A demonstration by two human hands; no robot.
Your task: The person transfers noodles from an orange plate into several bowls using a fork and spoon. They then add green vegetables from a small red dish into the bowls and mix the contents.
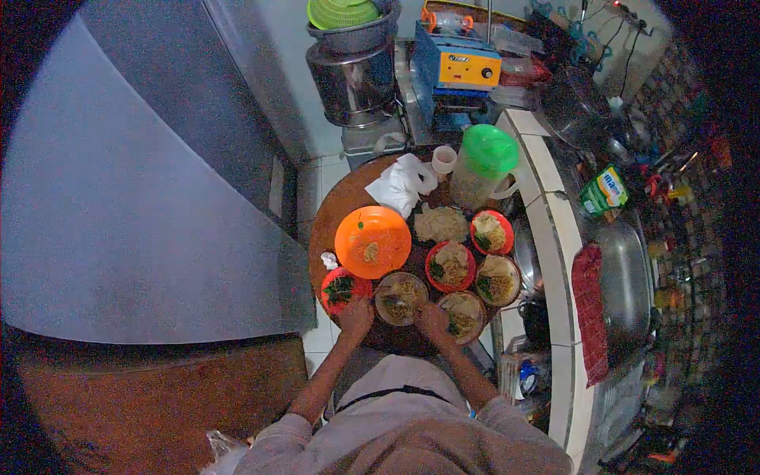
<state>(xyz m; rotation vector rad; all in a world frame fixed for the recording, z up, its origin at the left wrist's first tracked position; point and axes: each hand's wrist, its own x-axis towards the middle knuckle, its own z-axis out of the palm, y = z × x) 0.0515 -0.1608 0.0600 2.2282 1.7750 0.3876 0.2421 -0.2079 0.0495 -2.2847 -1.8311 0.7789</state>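
A bowl of noodles stands at the near edge of the round table, between my two hands. My right hand is closed at its right rim, and a pale streak lies on the noodles near the fingers; I cannot tell what it holds. On the other side, my left hand has its fingers curled together at the right edge of a red dish of dark leafy greens. The fingertips are partly hidden. Just to the right of my right hand sits another filled bowl.
An orange plate with food scraps lies behind the greens. More filled bowls crowd the table's right side, beside a mound of noodles. White tissue, a small cup and a green-lidded pitcher stand farther back. A tiled counter borders the right.
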